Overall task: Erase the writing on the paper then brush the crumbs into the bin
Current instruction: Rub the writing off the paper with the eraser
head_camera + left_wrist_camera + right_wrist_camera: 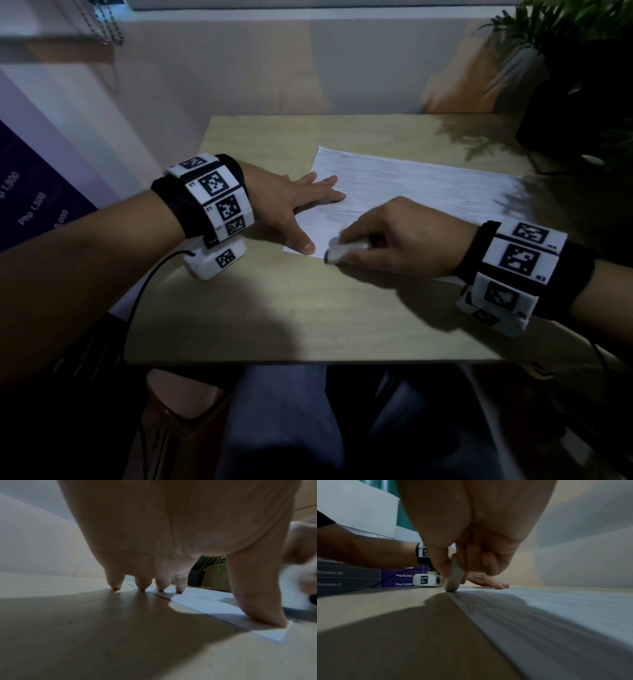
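on the pale wood-grain bench (pixel 308 308), a thin white sheet of paper (pixel 411 185) lies flat, set at a slant, with faint grey pencil lines across most of it. its near left corner sits close to the person.

the left hand (pixel 291 202) is spread flat, fingers (pixel 143 583) straight; several tips and the thumb press down on the left edge and near corner of the sheet, while the outermost tip looks to land on bare bench beside it. the right hand (pixel 397 240) pinches a small white block eraser (pixel 346 251), fingers curled round it, its greyed tip down on the paper near the front edge, just beside the left thumb. from the right wrist view the eraser (pixel 454 574) stands on its end at the sheet's border.

that paper looks light and limp, so i'd judge it would slide or buckle under rubbing unless pinned close to the stroke, as it is now. hard strokes toward the free edge could crease or tear it. the eraser seems firm but slightly giving, best held low near the working end. crumbs would be tiny and easily scattered.

no bin shows in any view. a potted green plant (pixel 565 41) stands at the far right.
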The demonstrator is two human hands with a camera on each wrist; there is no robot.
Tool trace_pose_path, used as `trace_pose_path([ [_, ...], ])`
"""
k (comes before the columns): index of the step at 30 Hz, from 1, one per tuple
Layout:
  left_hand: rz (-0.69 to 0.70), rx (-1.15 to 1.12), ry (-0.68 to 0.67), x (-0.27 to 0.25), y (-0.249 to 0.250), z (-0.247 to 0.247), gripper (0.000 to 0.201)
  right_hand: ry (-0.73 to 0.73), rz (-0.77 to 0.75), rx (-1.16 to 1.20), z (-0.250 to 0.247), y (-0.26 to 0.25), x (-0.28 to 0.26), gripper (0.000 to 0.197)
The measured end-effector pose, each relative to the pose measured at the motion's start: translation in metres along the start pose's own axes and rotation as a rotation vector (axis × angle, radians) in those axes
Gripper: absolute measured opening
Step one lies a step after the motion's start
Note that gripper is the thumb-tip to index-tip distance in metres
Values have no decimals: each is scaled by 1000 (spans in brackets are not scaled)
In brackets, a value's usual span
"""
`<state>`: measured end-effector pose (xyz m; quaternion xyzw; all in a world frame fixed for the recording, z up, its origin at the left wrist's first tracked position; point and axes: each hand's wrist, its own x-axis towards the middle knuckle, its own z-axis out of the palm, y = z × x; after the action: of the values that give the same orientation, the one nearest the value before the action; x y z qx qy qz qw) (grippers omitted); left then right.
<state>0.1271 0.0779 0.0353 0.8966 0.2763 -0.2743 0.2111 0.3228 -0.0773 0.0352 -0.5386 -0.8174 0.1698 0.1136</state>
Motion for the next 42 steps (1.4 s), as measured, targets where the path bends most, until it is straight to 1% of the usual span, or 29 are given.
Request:
trace_pose_path([
  [1, -3, 0, 0, 0, 0, 0, 114, -7, 5, 17, -1, -2, 0, 35],
  [2, -6, -3, 0, -1, 0, 0, 114, 19, 42, -3, -1, 1, 2, 34],
  [4, 0, 1, 2, -2, 1, 0, 113, 116, 134, -110, 0, 10, 6, 45],
  [5, 2, 3, 4, -2, 3, -1, 113, 143, 149, -153, 1, 12, 7, 49],
  [6, 0, 5, 5, -3, 4, -1, 111, 140, 133, -161, 1, 11, 7, 49],
  [8, -8, 3, 7, -4, 6, -1, 110, 53, 64, -95, 2, 5, 4, 42],
  [9, -10, 2, 4, -4, 6, -2, 110, 15, 48, -43, 1, 0, 2, 37],
  [10, -13, 1, 1, -5, 7, -2, 110, 9, 61, -16, 0, -1, 2, 36],
  [13, -12, 1, 5, -7, 9, -2, 109, 126, 161, -111, 0, 7, 7, 40],
  [14, -11, 1, 6, -7, 9, -2, 109, 159, 163, -150, 0, 9, 8, 42],
  [15, -8, 4, 7, -7, 9, -2, 109, 154, 144, -146, 0, 8, 8, 42],
  [17, -6, 7, 1, -6, 8, -2, 110, 56, 61, -73, 1, 2, 5, 37],
  [18, -6, 6, -3, -5, 7, -2, 110, 12, 41, -30, 1, -1, 3, 36],
  [19, -7, 3, -4, -5, 8, -2, 110, 6, 53, -15, 1, -2, 3, 37],
  [21, -7, 2, 1, -6, 8, -2, 110, 82, 126, -64, 2, 4, 6, 44],
  [23, -10, 6, 4, -6, 8, -2, 112, 165, 164, -155, 1, 9, 9, 43],
  [24, -13, 8, 1, -5, 7, -2, 114, 161, 148, -156, 1, 10, 9, 41],
  [26, -16, 10, -7, -4, 7, -2, 116, 72, 74, -73, 2, 3, 6, 38],
  [27, -17, 6, -7, -4, 7, -2, 114, 24, 58, -22, 2, -1, 4, 37],
  [28, -19, 2, -5, -5, 7, -2, 112, 10, 73, 5, 1, -3, 3, 36],
  [30, -18, -5, 3, -6, 9, -2, 110, 82, 136, -42, 1, 2, 5, 40],
  [32, -17, -5, 8, -7, 10, -2, 109, 180, 187, -155, 0, 8, 8, 40],
  [33, -21, -5, 6, -7, 10, -2, 109, 184, 181, -169, 0, 9, 8, 39],
  [35, -27, -5, 4, -7, 10, -2, 109, 100, 107, -108, 1, 3, 5, 36],
  [37, -29, -2, 10, -6, 11, -1, 105, 16, 104, -5, -1, -3, 2, 31],
  [38, -29, 4, 20, -5, 13, -1, 104, 27, 135, 13, -2, -2, 2, 29],
  [40, -42, 22, 43, -3, 13, 1, 103, 116, 186, -46, -3, 4, 5, 32],
  [41, -50, 24, 45, -3, 12, 1, 105, 157, 196, -87, -3, 6, 6, 32],
  [42, -53, 19, 43, -3, 12, 1, 107, 167, 191, -97, -3, 6, 6, 33],
])
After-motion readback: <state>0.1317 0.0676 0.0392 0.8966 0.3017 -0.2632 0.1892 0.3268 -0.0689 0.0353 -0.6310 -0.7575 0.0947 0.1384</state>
